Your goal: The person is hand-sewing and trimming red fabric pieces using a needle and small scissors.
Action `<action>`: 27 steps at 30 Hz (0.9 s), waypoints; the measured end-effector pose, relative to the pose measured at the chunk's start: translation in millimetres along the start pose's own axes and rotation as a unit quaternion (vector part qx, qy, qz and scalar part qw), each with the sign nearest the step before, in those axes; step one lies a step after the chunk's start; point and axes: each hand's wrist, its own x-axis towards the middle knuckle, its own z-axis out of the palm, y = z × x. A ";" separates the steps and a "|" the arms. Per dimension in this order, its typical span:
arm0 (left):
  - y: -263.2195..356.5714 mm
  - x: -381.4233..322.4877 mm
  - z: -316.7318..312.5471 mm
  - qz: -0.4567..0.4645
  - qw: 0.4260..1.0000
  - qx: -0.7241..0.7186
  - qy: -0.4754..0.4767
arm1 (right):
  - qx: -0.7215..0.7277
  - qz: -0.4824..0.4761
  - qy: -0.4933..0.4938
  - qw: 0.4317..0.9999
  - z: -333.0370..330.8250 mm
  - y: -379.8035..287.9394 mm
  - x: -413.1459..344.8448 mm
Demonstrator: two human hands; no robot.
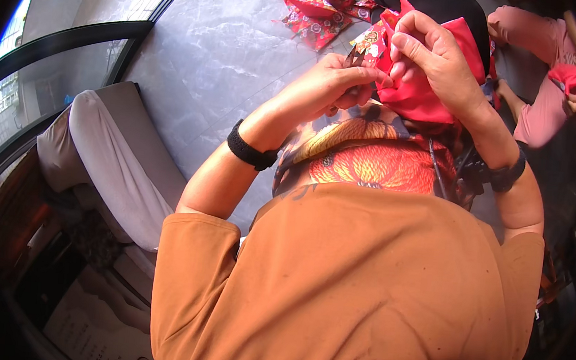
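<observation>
A piece of red cloth [423, 100] with a floral-printed part [371, 40] is spread over my lap, in front of my patterned clothing [370, 163]. My left hand [349, 83] holds small dark thread snips [353, 58], blades pointing up and away from me. Its thumb and forefinger also pinch the near-left edge of the red cloth. Just right of it and higher, my right hand [432, 59] is over the cloth, thumb and forefinger drawn together. Whether a thread or a fold of cloth is between those fingertips is too fine to tell.
Several red floral cloth pieces [316, 17] lie heaped on the grey marbled floor [217, 47]. At right, a person in pink [542, 113] holds another red cloth [571, 79]. A sofa [135, 117] with a pale cover stands left, beside a black-framed glass door [76, 36].
</observation>
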 end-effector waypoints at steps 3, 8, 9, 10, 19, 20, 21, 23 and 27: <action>-0.8 -1.6 1.9 0.032 0.999 -0.035 0.002 | -0.012 -0.019 0.032 0.999 -4.1 7.0 3.7; 3.9 -5.4 0.1 0.019 0.999 -0.030 0.019 | -0.121 -0.100 -0.020 0.987 -10.3 6.7 4.3; 4.9 -6.2 -0.5 0.010 0.999 -0.020 0.030 | -0.121 -0.100 -0.021 0.987 -9.4 6.0 2.9; 5.7 -6.7 -1.3 0.011 0.999 -0.020 0.030 | -0.212 -0.160 -0.030 0.964 -7.8 5.4 0.3; 2.5 -5.0 -7.6 0.019 0.999 -0.005 0.034 | -0.506 -0.253 -0.058 0.823 -1.7 5.3 -6.0; 4.3 -6.4 -6.5 0.022 0.999 0.012 0.040 | -0.518 -0.243 -0.055 0.818 -0.5 6.0 -5.3; 5.9 -7.3 -5.3 0.024 0.998 0.030 0.044 | -0.530 -0.232 -0.052 0.814 0.3 6.2 -4.7; 7.0 -8.7 -4.4 0.035 0.997 0.053 0.041 | -0.533 -0.241 -0.037 0.811 4.0 8.7 -1.5; 0.9 -9.4 -2.7 0.056 0.992 0.104 0.054 | -0.513 -0.267 -0.001 0.816 9.9 13.0 4.3</action>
